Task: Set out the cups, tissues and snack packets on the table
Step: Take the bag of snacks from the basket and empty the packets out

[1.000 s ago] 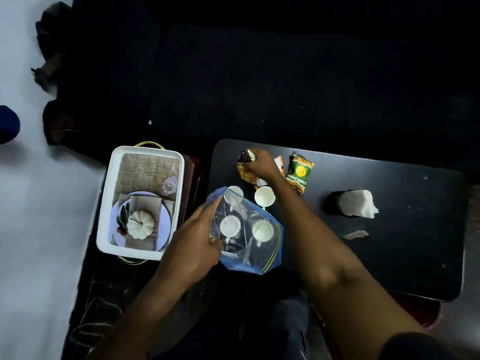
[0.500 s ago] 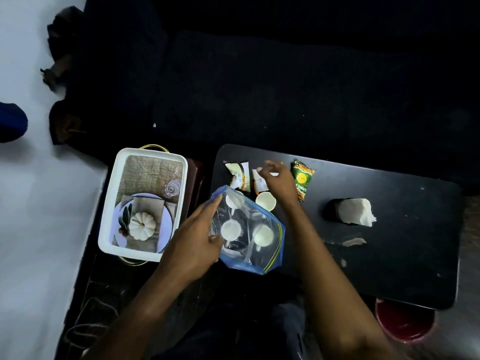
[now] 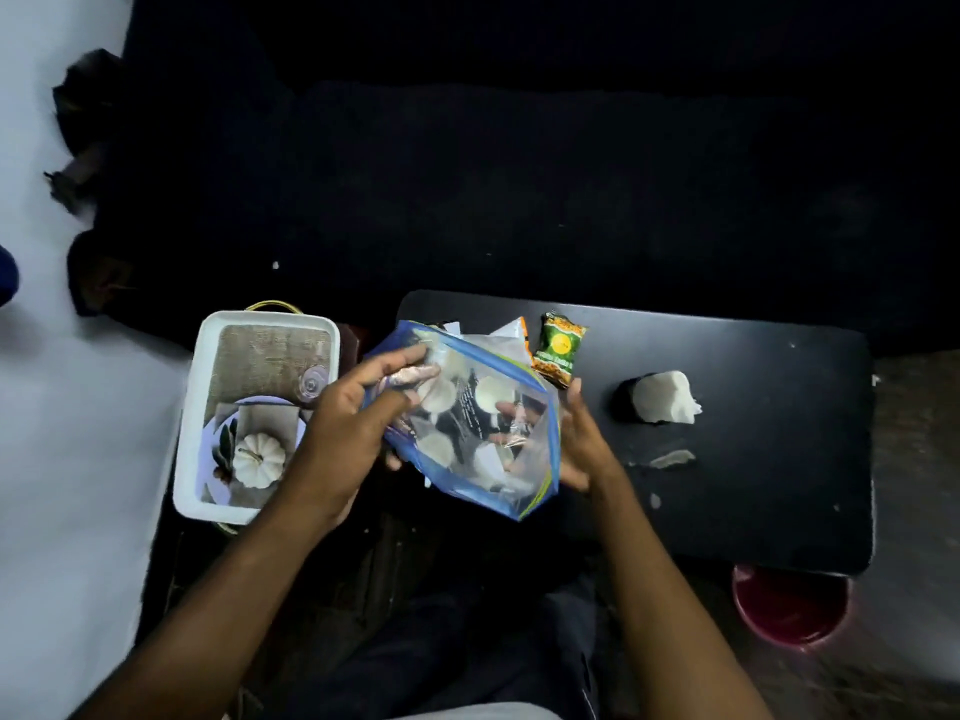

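A clear plastic bag [image 3: 498, 449] with blue edges is held above the left end of the black table [image 3: 753, 485], with several white cups showing through it. My left hand [image 3: 348, 433] grips the bag's left side, fingers pinched on the plastic. My right hand [image 3: 582, 444] lies against the bag's right edge, partly behind the plastic. A green snack packet [image 3: 558, 348] lies at the table's far edge. Two lighter packets [image 3: 511, 332] peek out behind the bag. A black holder with white tissues [image 3: 665, 397] stands at mid-table.
A white tray [image 3: 192, 418] with a small white pumpkin, plate, burlap mat and a glass sits left of the table. A red bucket [image 3: 789, 610] stands under the table's near right corner. A scrap of tissue [image 3: 670, 458] lies on the table. A dark sofa fills the background.
My right hand left the packets at the table's far edge and came back to the bag's right side. The bag is lifted and tilted, now hiding the cups that stood on the table.
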